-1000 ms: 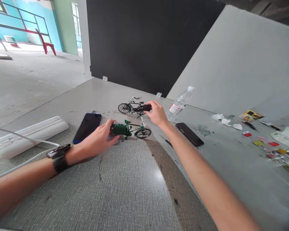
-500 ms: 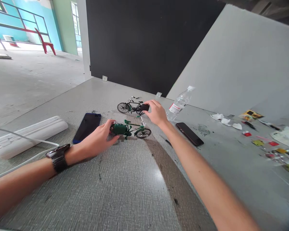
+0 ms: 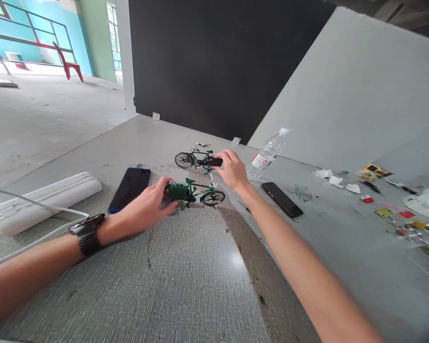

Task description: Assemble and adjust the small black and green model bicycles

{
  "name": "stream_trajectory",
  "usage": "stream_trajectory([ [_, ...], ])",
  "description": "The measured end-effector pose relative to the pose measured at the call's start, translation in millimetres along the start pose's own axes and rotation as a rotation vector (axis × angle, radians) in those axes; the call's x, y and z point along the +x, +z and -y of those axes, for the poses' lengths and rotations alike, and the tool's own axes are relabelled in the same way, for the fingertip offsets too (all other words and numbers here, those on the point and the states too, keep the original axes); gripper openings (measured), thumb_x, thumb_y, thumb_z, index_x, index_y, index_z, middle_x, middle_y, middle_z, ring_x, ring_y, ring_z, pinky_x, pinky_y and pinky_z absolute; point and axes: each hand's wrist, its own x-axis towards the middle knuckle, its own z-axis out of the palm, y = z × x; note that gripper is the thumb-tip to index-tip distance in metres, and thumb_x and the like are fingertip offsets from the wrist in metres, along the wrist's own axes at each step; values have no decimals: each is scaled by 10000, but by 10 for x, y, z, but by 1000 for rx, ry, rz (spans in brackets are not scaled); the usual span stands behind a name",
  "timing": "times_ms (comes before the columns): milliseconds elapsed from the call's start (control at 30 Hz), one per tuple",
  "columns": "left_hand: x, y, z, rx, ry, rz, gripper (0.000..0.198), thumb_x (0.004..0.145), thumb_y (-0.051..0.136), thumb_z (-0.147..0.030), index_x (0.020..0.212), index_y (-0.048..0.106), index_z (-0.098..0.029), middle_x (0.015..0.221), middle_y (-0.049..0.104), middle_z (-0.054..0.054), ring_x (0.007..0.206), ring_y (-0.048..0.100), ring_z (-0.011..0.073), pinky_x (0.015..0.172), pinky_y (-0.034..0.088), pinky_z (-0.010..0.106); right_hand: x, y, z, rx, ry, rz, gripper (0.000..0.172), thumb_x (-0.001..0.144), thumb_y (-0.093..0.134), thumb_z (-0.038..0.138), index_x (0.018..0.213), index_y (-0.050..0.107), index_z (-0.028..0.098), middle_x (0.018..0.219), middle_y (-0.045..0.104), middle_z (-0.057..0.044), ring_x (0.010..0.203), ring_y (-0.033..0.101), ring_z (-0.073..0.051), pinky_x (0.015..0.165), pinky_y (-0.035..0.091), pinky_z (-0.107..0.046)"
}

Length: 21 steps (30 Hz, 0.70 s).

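My left hand is closed around the rear end of a green toy bicycle, which stands upright with a green box-shaped bag over its rear wheel. Thumb and fingers of my right hand pinch a small black box-shaped piece. This piece is at the rear wheel of a black toy bicycle, standing just beyond the green one. Whether the piece is joined to that bicycle, I cannot tell. Part of the black bicycle's rear wheel is hidden behind it.
Left of the bicycles lie a blue-edged phone and a white power strip with a cable. To the right are a clear plastic bottle, a dark phone and scattered small parts. A black panel rises behind.
My right hand and the black piece have dipped very slightly against the black bicycle. My left hand stays in place on the green bicycle.
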Motion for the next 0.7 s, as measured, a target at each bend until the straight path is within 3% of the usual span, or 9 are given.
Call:
stream_trajectory([
  [300, 6, 1, 1, 0, 5, 5, 424, 933, 540, -392, 1269, 411, -169, 1016, 710, 139, 941, 696, 293, 806, 537, 432, -32, -2, -44, 60, -50, -80, 168, 894, 612, 150, 1033, 569, 234, 1095, 648, -90, 1079, 631, -275, 904, 563, -451],
  [700, 4, -19, -40, 7, -10, 16, 377, 929, 543, -377, 1220, 429, -167, 988, 706, 133, 897, 689, 283, 776, 532, 420, 87, -7, -28, 81, 4, 1, 225, 858, 675, 161, 1061, 607, 233, 1113, 690, -74, 1104, 621, -294, 941, 527, -474],
])
